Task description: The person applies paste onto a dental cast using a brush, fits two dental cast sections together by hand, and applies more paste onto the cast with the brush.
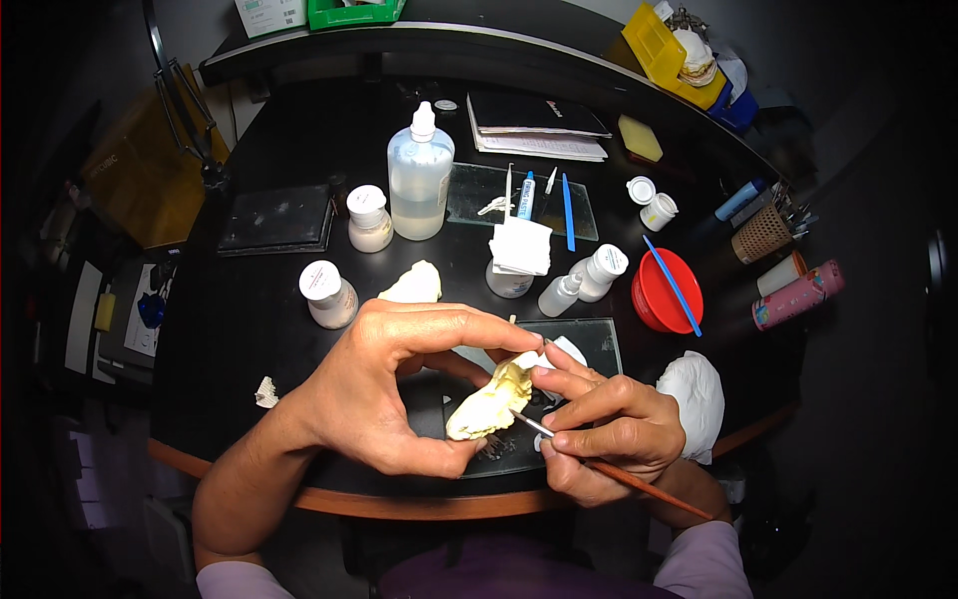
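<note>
My left hand (374, 384) grips a pale yellow dental cast (489, 404) between its thumb below and its fingers above. The cast is tilted, held over the near part of the desk. In my right hand (619, 434) is a thin paintbrush (639, 482) with a reddish-brown handle and a metal collar, held like a pen. Its dark tip touches or nearly touches the lower right side of the cast. The right fingertips are close by the cast's upper end. Under both hands lies a dark glass slab (589, 339), partly hidden.
Beyond the hands stand a large squeeze bottle (419, 185), powder jars (329, 295), a small dropper bottle (560, 297) and folded tissues (520, 246). Another yellow piece (414, 284) lies behind my left hand. To the right are a red bowl (654, 299) with a blue spatula across it and crumpled white tissue (692, 404).
</note>
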The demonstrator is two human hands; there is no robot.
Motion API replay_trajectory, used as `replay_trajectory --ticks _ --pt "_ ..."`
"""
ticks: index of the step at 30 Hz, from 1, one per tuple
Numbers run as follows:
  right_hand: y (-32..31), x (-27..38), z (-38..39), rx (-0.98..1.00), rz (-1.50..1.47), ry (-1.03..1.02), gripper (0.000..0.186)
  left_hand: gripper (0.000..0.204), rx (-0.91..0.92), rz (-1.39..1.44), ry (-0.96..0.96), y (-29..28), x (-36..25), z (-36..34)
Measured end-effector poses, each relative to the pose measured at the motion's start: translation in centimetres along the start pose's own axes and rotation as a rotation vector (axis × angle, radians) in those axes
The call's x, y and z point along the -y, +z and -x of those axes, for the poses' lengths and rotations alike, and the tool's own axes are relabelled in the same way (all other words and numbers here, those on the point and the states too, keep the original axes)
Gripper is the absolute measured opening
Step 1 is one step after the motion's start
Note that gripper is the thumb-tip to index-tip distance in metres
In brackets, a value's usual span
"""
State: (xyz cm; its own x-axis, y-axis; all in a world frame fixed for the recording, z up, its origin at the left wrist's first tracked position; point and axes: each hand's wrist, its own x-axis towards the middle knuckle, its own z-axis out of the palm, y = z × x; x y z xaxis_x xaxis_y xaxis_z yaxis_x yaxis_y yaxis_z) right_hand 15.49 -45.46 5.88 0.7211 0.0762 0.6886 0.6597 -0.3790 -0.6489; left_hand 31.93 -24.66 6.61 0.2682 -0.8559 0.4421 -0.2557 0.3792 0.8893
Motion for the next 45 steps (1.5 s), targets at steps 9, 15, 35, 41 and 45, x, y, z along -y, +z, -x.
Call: replay_trajectory --ticks 9,15,35,41,45 --pt "-0.1 0.0 0.1 0.007 -0.010 -0.001 0.025 0.075 -0.002 -0.004 0.001 0.0 0.1 0.0" --pt "-0.2 0.0 0.0 0.045 0.015 -0.017 0.024 0.076 0.000 -0.010 0.005 -0.1 0.0 0.0" --pt "-5.6 -2.1 -1.3 -0.572 0.207 0.096 0.014 0.083 -0.188 0.346 -0.160 -0.1 -0.1 -0.3" --pt "-7.8 -1.0 -1.5 -0.689 0.162 0.344 0.010 0.084 -0.193 0.355 -0.153 0.2 -0.8 -0.5" --pt "-9.6 -0.6 -0.6 -0.709 0.166 0.366 0.006 0.081 -0.202 0.335 -0.099 0.4 -0.1 -0.2"
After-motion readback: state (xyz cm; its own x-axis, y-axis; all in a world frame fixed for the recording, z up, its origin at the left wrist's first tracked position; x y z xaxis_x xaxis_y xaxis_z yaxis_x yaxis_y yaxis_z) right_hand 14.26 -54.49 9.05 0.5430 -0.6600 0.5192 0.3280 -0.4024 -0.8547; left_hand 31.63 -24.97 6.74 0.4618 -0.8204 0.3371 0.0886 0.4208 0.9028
